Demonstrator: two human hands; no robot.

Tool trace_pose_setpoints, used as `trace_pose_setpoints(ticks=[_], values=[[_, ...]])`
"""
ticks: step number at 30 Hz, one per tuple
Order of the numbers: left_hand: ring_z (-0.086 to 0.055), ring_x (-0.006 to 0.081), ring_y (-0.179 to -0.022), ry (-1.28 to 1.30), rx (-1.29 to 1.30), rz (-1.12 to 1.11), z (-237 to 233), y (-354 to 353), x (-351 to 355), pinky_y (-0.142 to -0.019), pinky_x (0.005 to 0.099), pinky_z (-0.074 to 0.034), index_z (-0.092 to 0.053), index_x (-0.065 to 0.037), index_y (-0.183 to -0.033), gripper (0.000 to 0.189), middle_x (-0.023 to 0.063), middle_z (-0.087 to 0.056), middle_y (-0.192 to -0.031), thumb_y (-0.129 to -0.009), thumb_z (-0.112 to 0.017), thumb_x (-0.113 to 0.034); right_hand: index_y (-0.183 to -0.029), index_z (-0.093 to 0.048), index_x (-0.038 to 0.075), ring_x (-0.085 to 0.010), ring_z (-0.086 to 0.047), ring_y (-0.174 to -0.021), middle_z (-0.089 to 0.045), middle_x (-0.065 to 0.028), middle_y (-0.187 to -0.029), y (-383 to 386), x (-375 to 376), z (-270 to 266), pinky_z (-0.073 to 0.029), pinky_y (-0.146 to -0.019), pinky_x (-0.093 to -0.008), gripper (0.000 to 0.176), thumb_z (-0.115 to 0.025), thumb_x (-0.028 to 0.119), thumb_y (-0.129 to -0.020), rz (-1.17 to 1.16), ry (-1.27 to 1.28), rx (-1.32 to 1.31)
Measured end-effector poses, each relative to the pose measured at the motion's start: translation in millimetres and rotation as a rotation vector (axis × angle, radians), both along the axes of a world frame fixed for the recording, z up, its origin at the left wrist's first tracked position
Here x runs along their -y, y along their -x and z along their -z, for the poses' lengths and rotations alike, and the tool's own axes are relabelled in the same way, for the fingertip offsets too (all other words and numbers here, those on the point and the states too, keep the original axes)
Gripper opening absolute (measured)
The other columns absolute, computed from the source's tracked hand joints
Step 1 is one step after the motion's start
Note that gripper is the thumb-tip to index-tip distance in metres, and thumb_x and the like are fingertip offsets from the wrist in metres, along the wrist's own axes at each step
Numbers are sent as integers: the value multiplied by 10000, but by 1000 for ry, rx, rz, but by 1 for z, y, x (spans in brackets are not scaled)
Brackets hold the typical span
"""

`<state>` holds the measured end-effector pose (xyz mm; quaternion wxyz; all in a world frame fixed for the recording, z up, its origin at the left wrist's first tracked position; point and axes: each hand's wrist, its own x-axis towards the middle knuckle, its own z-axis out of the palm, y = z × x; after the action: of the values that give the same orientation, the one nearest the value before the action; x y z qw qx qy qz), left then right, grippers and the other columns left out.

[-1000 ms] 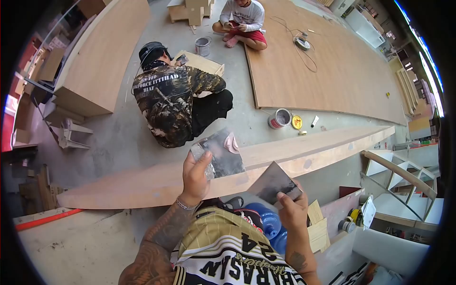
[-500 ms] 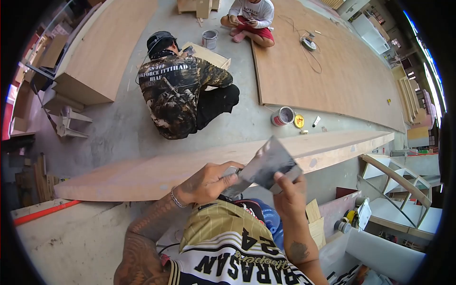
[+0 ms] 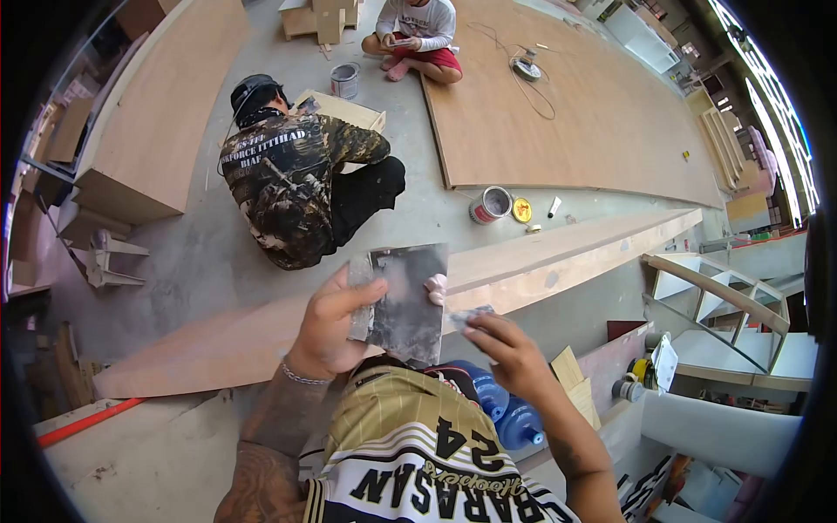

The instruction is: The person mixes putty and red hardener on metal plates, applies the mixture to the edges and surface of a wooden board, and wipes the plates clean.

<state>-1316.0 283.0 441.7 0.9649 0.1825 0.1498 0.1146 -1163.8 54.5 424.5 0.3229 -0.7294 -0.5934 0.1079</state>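
My left hand (image 3: 327,322) grips a flat, dark, smeared putty board (image 3: 405,309) by its left side, thumb across the top. A small pinkish-white lump of putty (image 3: 437,288) sits at the board's right edge. Just right of the board, my right hand (image 3: 514,353) pinches a small flat scraper (image 3: 471,317), partly hidden by the fingers and blurred. The scraper is apart from the board. Behind both hands runs a long, pale wooden panel (image 3: 558,253) with greyish patches along its side.
An open can (image 3: 491,206) and a yellow lid (image 3: 521,209) stand on the floor beyond the panel. One person (image 3: 296,174) squats ahead at a wooden piece; another person (image 3: 418,39) sits by a large plywood sheet (image 3: 584,113). Blue water bottles (image 3: 520,423) are beside me.
The board has moved left and now faces up towards me. My right hand has come away from it, to the lower right, holding the scraper. The view has shifted right.
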Motion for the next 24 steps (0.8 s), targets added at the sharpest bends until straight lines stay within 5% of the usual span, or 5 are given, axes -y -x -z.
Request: trace_pose_setpoints(ticks=[7,16,19,21,24], values=[[-622,189,-1019,-640,-177,332,1,-27,-14,-906,341,-496,-506,37,-1253,391,127,-633,-1125,-896,-553,-116,-1176,-653,116,-312,-554,-1190,-635,-57,-1230,-39,-6,-76,-448,-996,-453,464,-660,57,-716,-136,-33,334],[-633,141,-923,-1021,-294,568,4,-87,19,-827,311,-518,-557,36,-1203,325,74,-661,-1032,-905,-538,-92,-1158,-665,130,-253,-571,-1156,-626,-29,-1245,-74,34,-38,-450,-982,-416,415,-645,149,-744,-272,91,271],[-658,162,-885,-516,-249,232,-3,-120,28,-767,334,-542,-563,11,-1175,281,66,-667,-988,-918,-539,-100,-1122,-687,105,-267,-588,-1134,-650,-64,-1210,-100,80,-16,-462,-967,-402,399,-631,41,-732,-270,255,74],[-668,191,-920,-498,-252,-31,-9,-152,47,-735,358,-561,-550,-1,-1174,269,80,-667,-995,-930,-537,-115,-1091,-702,79,-291,-608,-1116,-661,-103,-1190,-120,119,25,-469,-958,-391,445,-598,-60,-682,-255,-4,-578],[-659,213,-980,-554,-300,-161,45,-197,86,-725,388,-582,-505,-43,-1243,304,96,-638,-1109,-970,-507,-178,-1112,-678,49,-342,-614,-1118,-640,-189,-1207,-127,182,78,-463,-978,-446,427,-581,-129,-737,-90,-349,-1077]])
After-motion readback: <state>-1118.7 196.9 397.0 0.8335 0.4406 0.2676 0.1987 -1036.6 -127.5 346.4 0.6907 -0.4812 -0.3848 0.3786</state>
